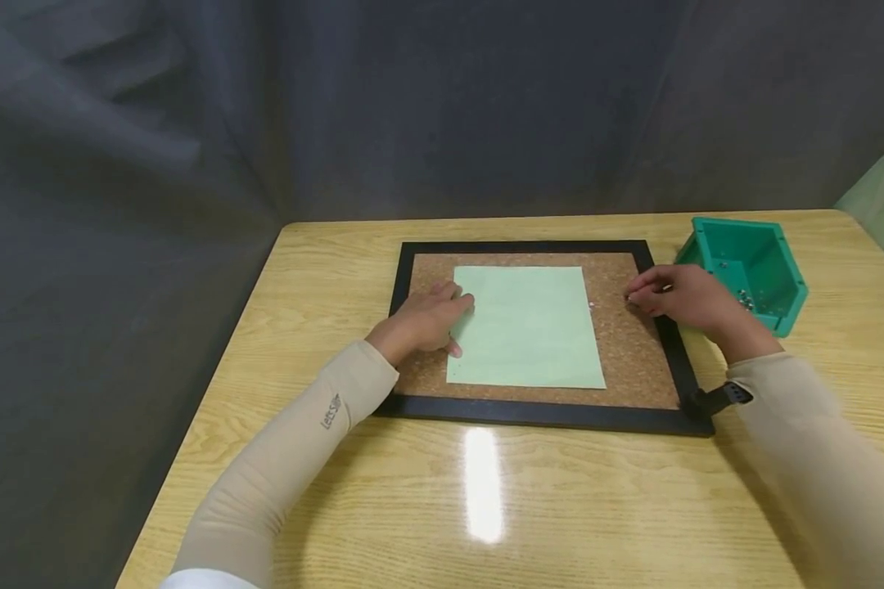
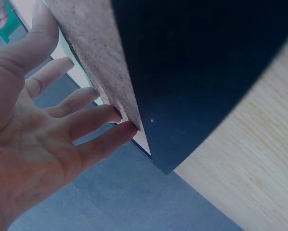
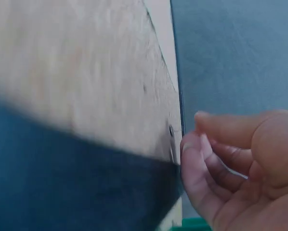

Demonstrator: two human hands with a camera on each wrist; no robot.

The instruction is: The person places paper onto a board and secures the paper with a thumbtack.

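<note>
The only readable writing was small grey lettering on the beige left sleeve (image 1: 317, 433), beginning "Let's"; its ending was too small to make out.

The left hand (image 1: 423, 321) lay flat with straight, spread fingers on the cork board (image 1: 626, 343), its fingertips (image 2: 127, 129) pressing the left edge of the pale green paper sheet (image 1: 526, 325). The sheet lay squarely in the middle of the board, which rested on the glossy wood-grain table (image 1: 486, 507).

The right hand (image 1: 681, 303) hovered over the board's right side, between the paper and the green plastic bin (image 1: 751, 274), fingers curled and thumb meeting forefinger. Whether it pinched a pin could not be told, as the right wrist view was blurred. A tiny bright speck at the sheet's right edge might have been a pin head.

The board was grainy brown cork in a smooth black frame (image 1: 545, 413). The bin, tilted with its opening towards the person, held small shiny pins (image 1: 744, 298), partly hidden behind the right hand.
</note>
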